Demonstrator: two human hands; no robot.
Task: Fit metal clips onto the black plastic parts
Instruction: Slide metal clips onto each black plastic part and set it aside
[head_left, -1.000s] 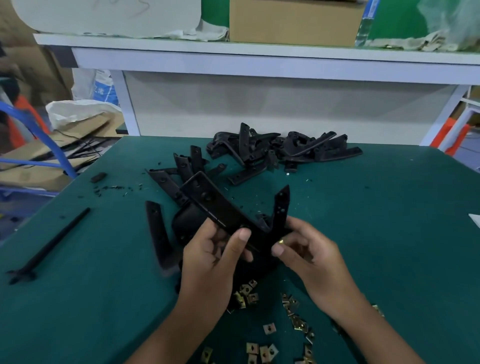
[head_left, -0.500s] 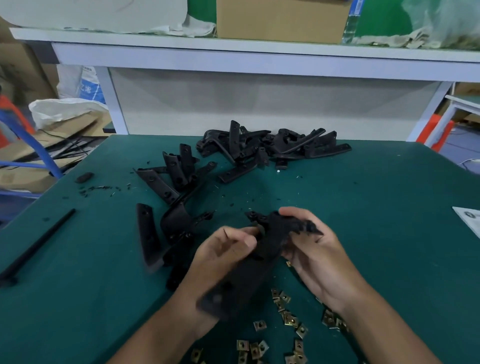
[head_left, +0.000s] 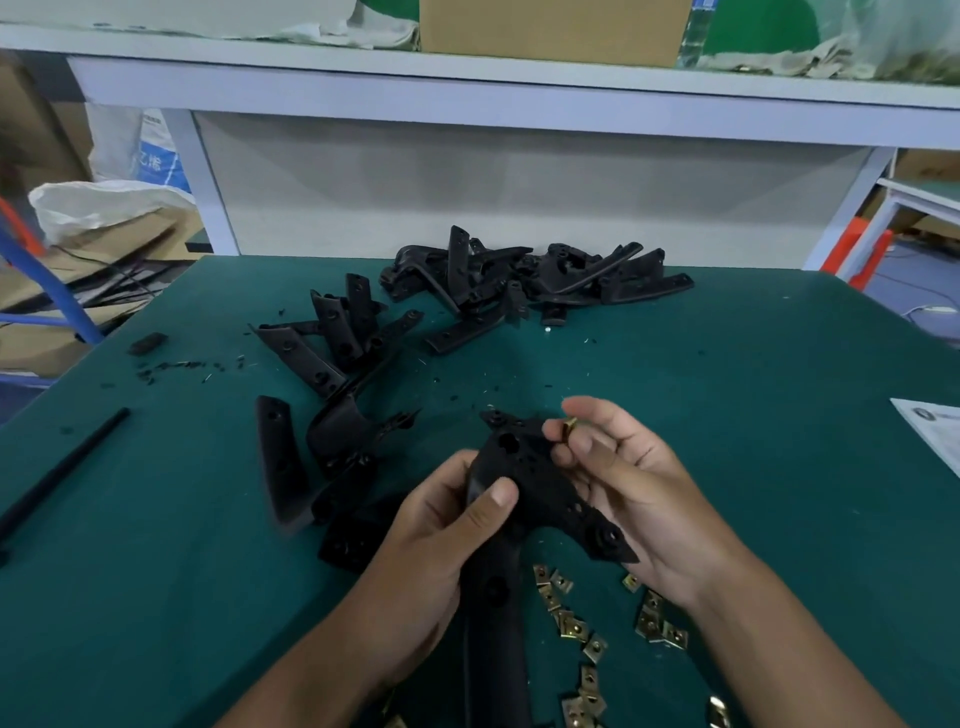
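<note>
A black plastic part (head_left: 535, 483) with several holes is held above the green table (head_left: 753, 415). My left hand (head_left: 441, 545) grips its long lower arm, thumb on top. My right hand (head_left: 628, 483) supports the part's right branch from below and pinches a small brass metal clip (head_left: 570, 428) between thumb and forefinger, just right of the part's upper end. Several loose metal clips (head_left: 571, 623) lie on the table below my hands.
A pile of black plastic parts (head_left: 524, 280) lies at the table's far edge, and more black parts (head_left: 332, 343) sit to the left of my hands. A thin black rod (head_left: 62, 473) lies at the left. A white paper (head_left: 935, 431) rests at the right edge.
The black part has been turned over in my hands, so its flat holed face is up. My right hand has shifted its hold and now shows a clip pinched at its fingertips.
</note>
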